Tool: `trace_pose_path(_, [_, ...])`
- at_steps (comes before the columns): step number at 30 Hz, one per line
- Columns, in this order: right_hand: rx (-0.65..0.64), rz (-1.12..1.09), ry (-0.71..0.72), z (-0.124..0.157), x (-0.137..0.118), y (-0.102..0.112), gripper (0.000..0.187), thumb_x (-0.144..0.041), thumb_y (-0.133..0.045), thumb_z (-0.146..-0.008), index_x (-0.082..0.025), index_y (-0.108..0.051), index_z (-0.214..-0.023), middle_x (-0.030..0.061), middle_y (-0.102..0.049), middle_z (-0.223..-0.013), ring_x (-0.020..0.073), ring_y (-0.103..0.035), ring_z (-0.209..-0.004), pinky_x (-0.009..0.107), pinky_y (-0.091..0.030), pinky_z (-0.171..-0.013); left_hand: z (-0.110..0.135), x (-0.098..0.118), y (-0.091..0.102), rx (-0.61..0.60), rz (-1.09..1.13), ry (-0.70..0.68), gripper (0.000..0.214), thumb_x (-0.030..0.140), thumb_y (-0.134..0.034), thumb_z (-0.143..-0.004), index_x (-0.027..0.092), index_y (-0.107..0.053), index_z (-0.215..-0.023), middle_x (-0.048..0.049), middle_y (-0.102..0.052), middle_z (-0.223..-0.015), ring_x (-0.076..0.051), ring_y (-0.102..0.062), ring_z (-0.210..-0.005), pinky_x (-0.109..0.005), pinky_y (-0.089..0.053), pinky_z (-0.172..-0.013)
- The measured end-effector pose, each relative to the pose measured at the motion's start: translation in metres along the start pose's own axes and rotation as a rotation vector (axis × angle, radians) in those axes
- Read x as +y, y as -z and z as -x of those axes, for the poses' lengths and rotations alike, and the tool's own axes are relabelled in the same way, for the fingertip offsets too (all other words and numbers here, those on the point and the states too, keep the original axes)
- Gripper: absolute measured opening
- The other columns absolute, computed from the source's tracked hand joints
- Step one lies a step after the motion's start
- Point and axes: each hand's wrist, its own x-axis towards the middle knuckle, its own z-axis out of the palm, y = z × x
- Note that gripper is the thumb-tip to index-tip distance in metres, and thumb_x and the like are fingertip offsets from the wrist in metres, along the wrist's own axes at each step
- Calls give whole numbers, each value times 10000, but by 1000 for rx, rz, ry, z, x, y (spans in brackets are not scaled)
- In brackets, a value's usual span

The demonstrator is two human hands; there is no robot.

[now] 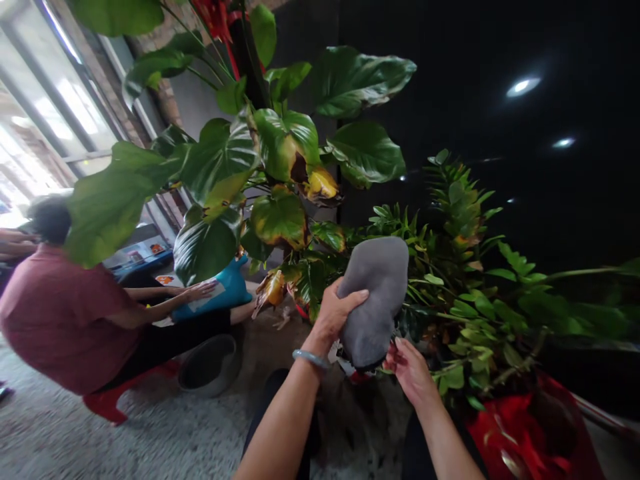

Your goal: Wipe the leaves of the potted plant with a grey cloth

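Observation:
A grey, soft-looking fabric pad (376, 297), rounded at both ends and narrower in the middle, is up in front of me. My left hand (334, 315) grips its left edge, thumb across the front and the other fingers hidden behind. At the pad's lower right edge, my right hand (411, 372) has its fingers pinched together. What lies between those fingertips is too small to make out. A dark rim shows along the pad's bottom. Below it, partly covered, is something white and red that I cannot identify.
A large-leaved plant (285, 143) rises ahead, with more greenery (465, 313) at right above a red pot wrapping (515, 427). To the left, a person (65, 313) sits on a red stool (107, 403), hands by a blue bag (227, 290). A grey bucket (210, 367) stands nearby.

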Motion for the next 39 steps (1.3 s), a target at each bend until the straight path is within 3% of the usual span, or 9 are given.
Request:
trace_pose_path(5, [-13, 10, 8, 1, 1, 4, 334, -418, -861, -450, -226, -640, -612, -19, -635, -523, 173, -577, -491, 288, -444, -471, 29, -45, 12, -151, -118, 258, 417, 383, -868, -451, 135, -693, -736, 3, -632, -619, -129, -522, -551, -249, -414, -555])
trace_pose_path(8, [-4, 4, 15, 0, 1, 6, 324, -417, -854, -443, -231, -644, -605, -5, -653, -535, 187, -580, -497, 303, -449, -473, 45, -30, 19, -249, -54, 246, 466, 405, -871, -478, 135, -726, -829, -10, -669, -680, -133, -546, -573, -241, -434, -568])
trace_pose_path(13, [24, -13, 10, -3, 1, 4, 388, -462, -877, -403, -241, -616, -585, -25, -662, -551, 136, -525, -428, 291, -472, -448, 7, 10, 6, -66, 61, -14, 520, 378, -864, -492, 139, -713, -929, -28, -698, -782, -139, -582, -630, -226, -450, -593])
trace_pose_path(17, [7, 3, 6, -2, 1, 5, 392, -465, -875, -419, -235, -613, -596, -32, -650, -534, 138, -541, -433, 284, -470, -455, -6, -34, 8, -23, -24, 124, 447, 332, -865, -438, 141, -689, -802, 5, -655, -654, -123, -537, -563, -225, -413, -543])
trace_pose_path(21, [-7, 19, 7, -1, 1, 9, 331, -428, -847, -455, -234, -643, -629, -15, -657, -537, 199, -611, -518, 308, -465, -504, 30, -81, 26, -166, -23, 330, 476, 358, -880, -428, 153, -691, -813, -5, -664, -674, -154, -573, -604, -255, -435, -581])
trace_pose_path(24, [-5, 13, 12, -2, 3, 9, 330, -420, -844, -443, -237, -644, -630, -7, -666, -561, 221, -622, -567, 322, -468, -531, 43, -62, 25, -231, 23, 317, 491, 365, -881, -460, 158, -703, -868, -8, -674, -724, -151, -577, -631, -254, -448, -613])
trace_pose_path(29, [22, -9, 14, -4, 3, 6, 366, -458, -859, -413, -244, -614, -581, -30, -628, -527, 155, -530, -463, 290, -443, -466, 7, -9, -2, -176, 45, 46, 505, 337, -848, -511, 163, -705, -963, -24, -696, -810, -158, -590, -675, -245, -457, -639])
trace_pose_path(36, [36, -7, -6, -3, 5, 5, 318, -388, -848, -402, -234, -627, -571, -2, -642, -497, 210, -593, -497, 326, -458, -486, 16, -53, 17, -339, -311, 209, 242, 255, -790, -518, 153, -710, -722, 19, -624, -625, -140, -525, -593, -233, -401, -561])
trace_pose_path(39, [27, -9, -2, -3, 6, 7, 294, -389, -833, -431, -229, -625, -564, 8, -647, -514, 208, -594, -507, 323, -456, -478, 27, -36, 18, -380, -241, 170, 325, 311, -795, -552, 152, -733, -828, 3, -651, -681, -154, -544, -629, -238, -409, -582])
